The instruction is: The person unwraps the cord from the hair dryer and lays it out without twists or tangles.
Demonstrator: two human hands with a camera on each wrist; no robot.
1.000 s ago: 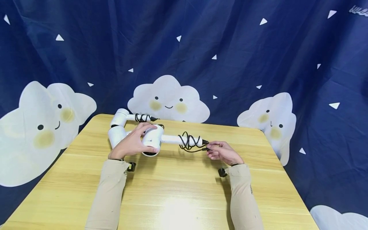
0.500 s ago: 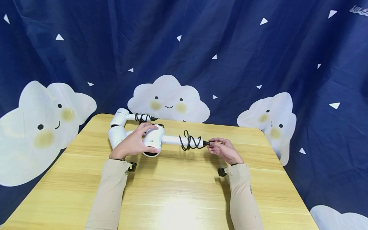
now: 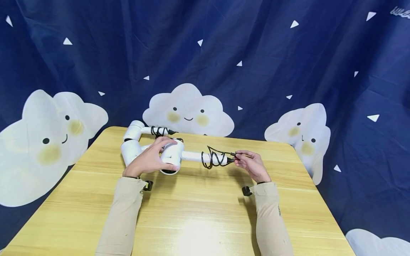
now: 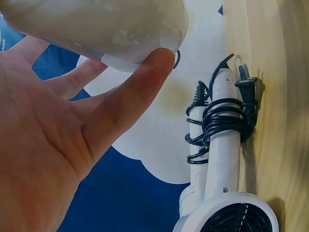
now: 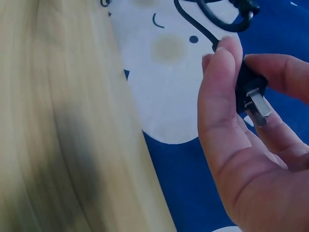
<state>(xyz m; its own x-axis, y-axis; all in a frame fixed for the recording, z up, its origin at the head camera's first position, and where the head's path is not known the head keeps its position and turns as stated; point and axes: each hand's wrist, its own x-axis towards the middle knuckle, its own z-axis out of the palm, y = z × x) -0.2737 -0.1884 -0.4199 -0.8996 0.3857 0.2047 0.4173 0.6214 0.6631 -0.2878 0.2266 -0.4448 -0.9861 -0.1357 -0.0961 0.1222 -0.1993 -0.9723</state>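
My left hand (image 3: 148,160) grips the white barrel of a hair dryer (image 3: 172,153) and holds it over the table, its handle pointing right. A black cord (image 3: 211,164) loops loosely round that handle. At the handle's end, my right hand (image 3: 252,167) pinches the cord's plug (image 5: 250,89) between thumb and fingers; its two metal prongs show in the right wrist view. From the left wrist, the held barrel (image 4: 111,29) fills the top, the thumb along its lower edge.
Two more white hair dryers (image 3: 132,131) lie at the table's back left. In the left wrist view, one handle (image 4: 223,164) has its cord wound tightly, with its plug (image 4: 247,87) tucked alongside. A dark blue curtain with clouds hangs behind the wooden table (image 3: 198,199).
The right hand has carried the plug from below the handle, past its end, to above it, drawing the cord round. The left hand and held hair dryer have barely shifted.
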